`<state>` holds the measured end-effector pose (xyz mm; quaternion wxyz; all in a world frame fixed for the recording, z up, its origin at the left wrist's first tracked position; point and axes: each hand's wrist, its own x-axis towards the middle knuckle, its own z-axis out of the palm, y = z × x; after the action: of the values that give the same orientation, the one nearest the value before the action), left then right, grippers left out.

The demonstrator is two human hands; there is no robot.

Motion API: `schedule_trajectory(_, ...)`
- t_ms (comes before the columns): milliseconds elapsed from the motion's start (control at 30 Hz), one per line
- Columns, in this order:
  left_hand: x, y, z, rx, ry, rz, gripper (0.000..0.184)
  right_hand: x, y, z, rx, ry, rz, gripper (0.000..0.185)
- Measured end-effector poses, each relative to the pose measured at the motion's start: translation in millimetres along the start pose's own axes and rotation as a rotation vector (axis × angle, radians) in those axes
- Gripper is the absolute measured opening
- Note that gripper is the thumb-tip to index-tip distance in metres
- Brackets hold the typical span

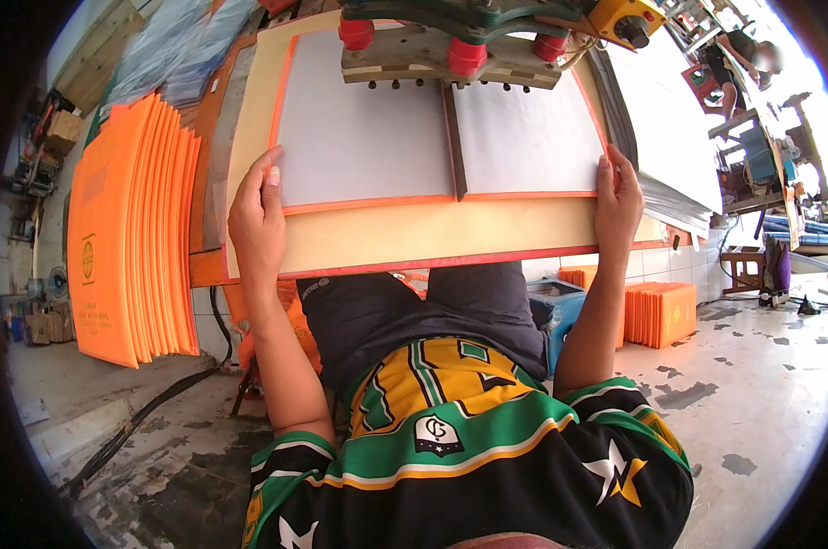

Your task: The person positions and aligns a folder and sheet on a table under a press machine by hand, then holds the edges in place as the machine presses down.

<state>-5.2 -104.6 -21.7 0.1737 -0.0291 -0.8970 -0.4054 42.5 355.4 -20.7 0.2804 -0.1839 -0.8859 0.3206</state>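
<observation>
I have the left hand point(260, 212) and right hand point(619, 203) pinching opposite sides of an open orange-edged cover point(373, 137); below the right hand, a blue bin point(560, 317), contents unclear.

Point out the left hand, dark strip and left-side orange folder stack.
Left hand point(257, 214), head view: back of the hand.
Dark strip point(455, 142), head view: visible mid-length.
Orange folder stack point(117, 236), head view: front cover.
</observation>
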Motion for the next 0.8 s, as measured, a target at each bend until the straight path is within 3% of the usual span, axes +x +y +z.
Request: schedule_trajectory(800,-0.2,-0.8,1.0,0.011,0.018,0.024,0.036,0.5,-1.1,0.7,0.015,0.004,-0.016,0.042)
